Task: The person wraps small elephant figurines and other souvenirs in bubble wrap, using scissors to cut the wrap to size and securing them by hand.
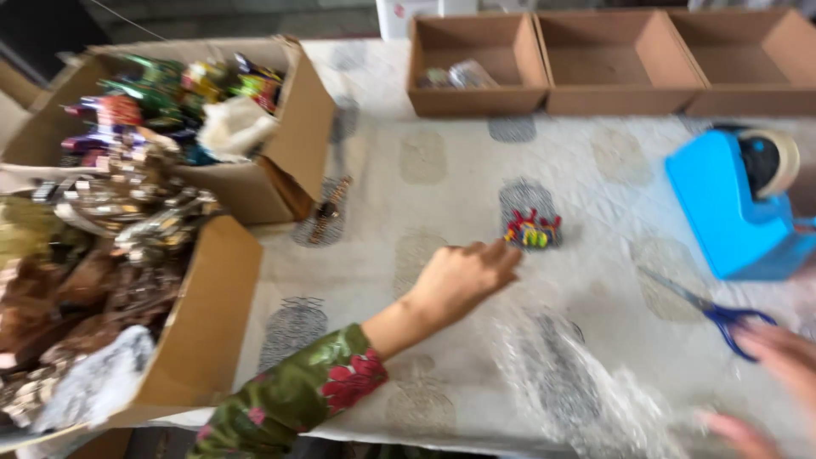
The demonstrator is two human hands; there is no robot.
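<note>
My left hand (463, 276) reaches across the patterned tablecloth, fingers loosely curled, its tips just short of a small cluster of red, yellow and green pieces (532, 230). It holds nothing that I can see. My right hand (778, 365) is at the lower right edge, blurred, its fingers touching the blue handles of a pair of scissors (714, 310) lying on the cloth. A sheet of clear bubble wrap (586, 382) lies between the hands near the front edge.
A blue tape dispenser (735, 204) stands at the right. Three brown cardboard trays (620, 64) line the back. Two open cardboard boxes (293, 144) with shiny coloured trinkets fill the left side. A small brown beaded item (327, 208) lies beside them.
</note>
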